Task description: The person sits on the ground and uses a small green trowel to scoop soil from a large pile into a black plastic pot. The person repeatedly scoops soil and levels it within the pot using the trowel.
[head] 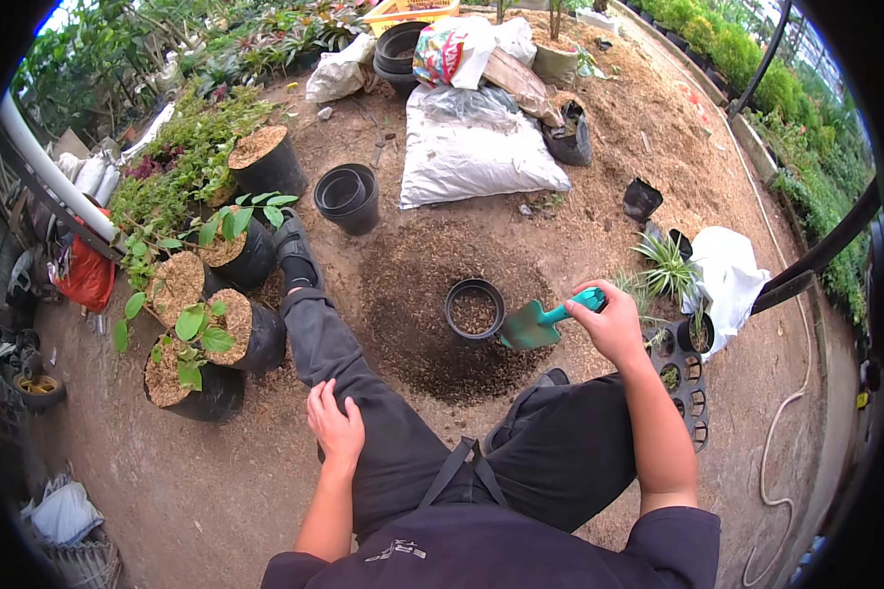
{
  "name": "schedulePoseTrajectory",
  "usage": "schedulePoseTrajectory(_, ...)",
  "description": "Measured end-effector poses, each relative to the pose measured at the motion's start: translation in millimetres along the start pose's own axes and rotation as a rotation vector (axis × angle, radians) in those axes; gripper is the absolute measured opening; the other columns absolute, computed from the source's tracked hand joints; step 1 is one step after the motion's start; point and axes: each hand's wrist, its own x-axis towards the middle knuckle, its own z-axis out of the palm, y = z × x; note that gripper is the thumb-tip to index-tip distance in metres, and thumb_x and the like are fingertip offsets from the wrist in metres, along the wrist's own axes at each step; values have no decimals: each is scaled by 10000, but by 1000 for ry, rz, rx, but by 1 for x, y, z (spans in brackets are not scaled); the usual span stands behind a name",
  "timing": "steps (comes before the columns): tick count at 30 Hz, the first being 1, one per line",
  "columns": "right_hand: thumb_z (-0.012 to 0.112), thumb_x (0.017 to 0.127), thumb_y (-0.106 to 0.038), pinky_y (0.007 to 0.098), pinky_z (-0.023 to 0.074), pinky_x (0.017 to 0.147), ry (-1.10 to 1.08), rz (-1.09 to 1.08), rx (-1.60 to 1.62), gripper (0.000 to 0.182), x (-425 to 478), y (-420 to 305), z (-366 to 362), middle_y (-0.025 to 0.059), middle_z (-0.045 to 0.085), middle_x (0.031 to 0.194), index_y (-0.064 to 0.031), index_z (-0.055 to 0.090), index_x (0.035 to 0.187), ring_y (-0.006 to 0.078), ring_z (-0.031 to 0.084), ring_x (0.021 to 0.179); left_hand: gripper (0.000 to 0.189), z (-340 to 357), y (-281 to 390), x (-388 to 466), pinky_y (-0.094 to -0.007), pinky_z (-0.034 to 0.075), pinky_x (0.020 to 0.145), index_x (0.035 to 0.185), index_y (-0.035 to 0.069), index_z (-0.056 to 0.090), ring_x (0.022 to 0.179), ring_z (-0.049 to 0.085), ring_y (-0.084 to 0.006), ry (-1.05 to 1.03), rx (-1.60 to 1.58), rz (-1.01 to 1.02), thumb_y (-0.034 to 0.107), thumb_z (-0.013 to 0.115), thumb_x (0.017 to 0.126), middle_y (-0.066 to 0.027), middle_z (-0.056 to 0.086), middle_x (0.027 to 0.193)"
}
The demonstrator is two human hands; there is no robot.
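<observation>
My right hand (608, 321) grips the handle of a green garden trowel (532, 328). The trowel's blade slants down to the left, its tip beside a round black plastic pot (476, 336); I cannot tell whether they touch. Brown, loose potting mix (474, 312) lies inside the pot. Around the pot spreads a dark patch of the same kind of loose mix (420, 346) on the ground. My left hand (336, 422) rests on my left knee, its fingers apart and holding nothing.
Several black bags with leafy plants (247, 335) stand at the left. Nested black pots (348, 197) and a stuffed white sack (479, 151) lie ahead. To the right are a spider plant (667, 265), a black cell tray (696, 375), white sheeting (722, 280) and a hose (767, 442).
</observation>
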Motion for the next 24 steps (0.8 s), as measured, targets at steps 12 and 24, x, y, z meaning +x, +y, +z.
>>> schedulePoseTrajectory(12, 706, 727, -128, 274, 451, 531, -55, -173, 109, 256, -6, -12, 40, 80, 598, 726, -59, 586, 942, 157, 560, 550, 279, 84, 66, 31, -326, 476, 661, 1102, 35, 534, 713, 603, -221, -544, -405, 97, 124, 540, 838, -122, 617, 806)
schedulePoseTrajectory(24, 707, 707, -153, 321, 497, 618, -124, -292, 59, 282, 3, 23, 68, 77, 619, 889, -96, 605, 964, 246, 613, 702, 459, 167, 87, 62, -384, 470, 714, 1257, 25, 368, 761, 623, -274, -684, -377, -167, 211, 512, 863, -114, 635, 784)
